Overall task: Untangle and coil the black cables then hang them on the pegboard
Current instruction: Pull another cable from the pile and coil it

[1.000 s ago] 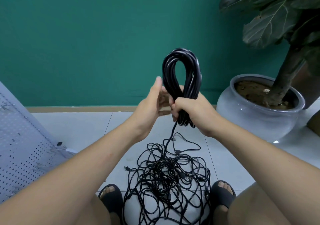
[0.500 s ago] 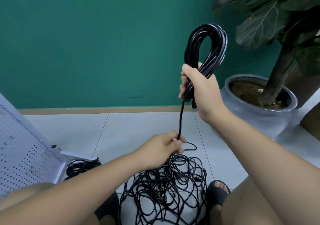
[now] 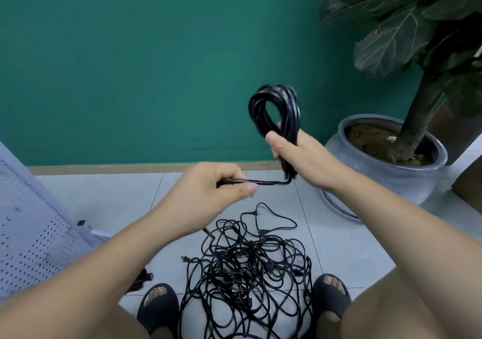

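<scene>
The right hand [image 3: 302, 158] clasps the coiled black cable [image 3: 273, 109] upright; the left hand [image 3: 206, 192] pinches its free tail [image 3: 263, 182], seemingly the last length. Next, that tail wants wrapping round the bundle. More tangled cables [image 3: 247, 268] lie between the feet.

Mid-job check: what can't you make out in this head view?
Head view:
cable tail: hidden past the left hand.
coil in the right hand: top blurred, loops uncountable.
pegboard: cut off by left edge, hooks unseen.
tangled pile: bottom edge and legs hide its near part.

Grey plant pot [image 3: 391, 182] right; green wall [image 3: 130, 64] behind.
</scene>
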`<state>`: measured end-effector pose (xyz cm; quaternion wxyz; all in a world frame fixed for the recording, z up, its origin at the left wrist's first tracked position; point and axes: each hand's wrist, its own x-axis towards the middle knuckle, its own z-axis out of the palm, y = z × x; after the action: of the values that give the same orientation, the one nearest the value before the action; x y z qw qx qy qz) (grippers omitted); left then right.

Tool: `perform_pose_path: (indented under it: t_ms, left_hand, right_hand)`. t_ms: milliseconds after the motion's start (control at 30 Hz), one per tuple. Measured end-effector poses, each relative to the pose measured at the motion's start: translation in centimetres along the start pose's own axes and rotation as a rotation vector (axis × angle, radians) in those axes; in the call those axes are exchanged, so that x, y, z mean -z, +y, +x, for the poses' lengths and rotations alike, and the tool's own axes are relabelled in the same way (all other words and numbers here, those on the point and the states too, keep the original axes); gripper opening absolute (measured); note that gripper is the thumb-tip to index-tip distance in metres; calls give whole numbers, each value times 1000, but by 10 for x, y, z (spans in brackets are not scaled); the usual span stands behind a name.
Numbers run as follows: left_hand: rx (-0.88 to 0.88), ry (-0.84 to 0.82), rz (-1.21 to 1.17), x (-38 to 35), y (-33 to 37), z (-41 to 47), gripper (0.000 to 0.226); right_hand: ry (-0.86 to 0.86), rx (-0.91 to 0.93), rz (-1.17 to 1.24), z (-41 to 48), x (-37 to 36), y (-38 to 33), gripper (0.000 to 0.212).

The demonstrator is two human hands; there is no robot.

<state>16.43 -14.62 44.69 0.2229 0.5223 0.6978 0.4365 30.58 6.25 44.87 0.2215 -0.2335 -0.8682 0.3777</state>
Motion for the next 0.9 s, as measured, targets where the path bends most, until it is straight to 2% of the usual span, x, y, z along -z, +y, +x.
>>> perform_pose_path:
  t_ms: [67,133,300,367,467,500,600,633,767,900]
  left_hand:
    - [-4,38,-70,9,1,1,18]
    - [-17,60,-101,16,2,2,19]
    - [-119,234,-103,26,11,6,30]
    - [-168,316,-32,34,15,8,33]
    - [-150,348,-15,43,11,13,34]
    - [-120,335,-30,44,8,16,34]
    - [-30,334,-141,35,0,21,35]
    - [-13,356,-197,32,0,22,34]
    - [34,343,-417,18,4,25,35]
    - [108,380,-499,7,9,28,42]
  right_hand:
    - [-107,7,23,-7,-8,1,57]
    - [-214,12,101,-15,-16,-1,63]
    - [-408,58,268,-33,-28,-17,52]
    - [-490,59,256,-37,-30,-20,52]
    - [-594,10,164,-40,-34,-22,74]
    - [-617,15,122,-41,-36,-22,68]
    - [-606,16,77,-41,-40,-24,29]
    - [-571,20,72,-41,-41,-26,24]
    - [-388,77,45,-43,-43,-35,22]
    - [-290,94,11,-45,-48,-41,24]
